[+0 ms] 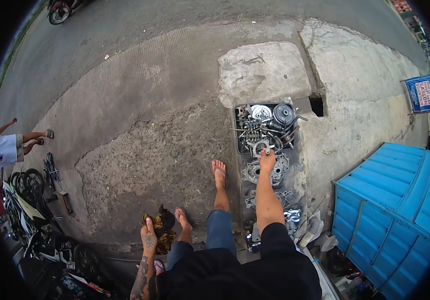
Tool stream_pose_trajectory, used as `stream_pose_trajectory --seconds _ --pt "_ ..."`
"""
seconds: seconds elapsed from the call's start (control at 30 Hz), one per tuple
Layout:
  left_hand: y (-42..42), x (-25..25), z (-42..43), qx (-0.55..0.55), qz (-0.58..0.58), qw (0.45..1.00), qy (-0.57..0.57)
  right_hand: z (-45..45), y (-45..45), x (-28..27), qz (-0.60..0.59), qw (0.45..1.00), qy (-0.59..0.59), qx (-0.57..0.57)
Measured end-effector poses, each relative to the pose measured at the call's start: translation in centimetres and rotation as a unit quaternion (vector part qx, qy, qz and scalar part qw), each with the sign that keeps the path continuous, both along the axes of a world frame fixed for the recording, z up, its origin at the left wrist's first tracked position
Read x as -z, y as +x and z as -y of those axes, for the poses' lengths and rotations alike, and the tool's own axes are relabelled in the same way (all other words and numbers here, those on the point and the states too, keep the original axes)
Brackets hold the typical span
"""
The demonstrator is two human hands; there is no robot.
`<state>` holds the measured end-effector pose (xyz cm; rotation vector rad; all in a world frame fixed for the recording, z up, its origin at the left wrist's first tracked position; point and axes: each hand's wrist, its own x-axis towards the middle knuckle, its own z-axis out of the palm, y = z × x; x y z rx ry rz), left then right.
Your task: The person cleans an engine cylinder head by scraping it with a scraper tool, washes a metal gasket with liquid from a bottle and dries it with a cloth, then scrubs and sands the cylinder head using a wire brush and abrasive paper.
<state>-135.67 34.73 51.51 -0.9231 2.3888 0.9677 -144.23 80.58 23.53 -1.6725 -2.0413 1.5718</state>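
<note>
My right hand [267, 161] is closed on a small metal part [269, 151] at the near edge of a black tray [236, 142]. Gears, shafts and round metal discs [283, 114] fill the tray. Just below my right hand, grey metal engine covers [278, 170] lie on the ground in a row toward me. At the lower left, my left hand [148, 235] grips a dark cloth with a yellow-brown pattern [165, 239], which hangs beside my left foot.
A blue metal container [385, 205] stands at the right, with a blue banner [424, 93] beyond it. Motorcycles [32, 210] are parked at the left near a walking person [5, 150]. A square hole [316, 105] opens in the concrete right of the tray.
</note>
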Motion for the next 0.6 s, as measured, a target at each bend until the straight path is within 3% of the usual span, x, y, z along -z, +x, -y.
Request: stream_pose_trajectory --seconds 0.13,0.2,0.23,0.3,0.37,0.43,0.5,0.6 --pt "1.3 0.7 -0.8 -0.017 0.009 0.999 -0.029 -4.4 -1.2 4.1 0.032 0.999 -0.035 0.001" --pt "1.8 0.3 -0.8 -0.023 0.050 0.998 -0.018 -4.9 0.6 4.7 0.218 0.948 0.227 -0.047" --pt "2.0 -0.2 -1.1 -0.033 0.063 0.997 -0.025 -4.3 -0.1 1.8 0.251 0.952 0.176 -0.006" --pt "1.3 -0.4 -2.6 -0.049 0.052 0.997 -0.013 -3.3 1.2 1.0 0.212 0.961 0.169 -0.057" --pt "0.5 -0.9 -4.6 -0.076 0.006 0.997 0.002 -1.6 4.2 2.9 0.097 0.974 0.168 -0.120" --pt "-0.4 -1.8 -5.6 -0.003 -0.024 0.999 -0.043 1.4 5.2 1.1 0.098 0.973 0.065 -0.197" --pt "0.7 -0.8 -4.9 -0.062 0.018 0.998 0.021 5.1 6.5 -1.9 0.085 0.936 0.085 -0.332" --pt "0.0 -2.6 -6.3 -0.085 -0.009 0.996 0.020 10.5 7.5 -4.4 0.069 0.914 -0.036 -0.399"
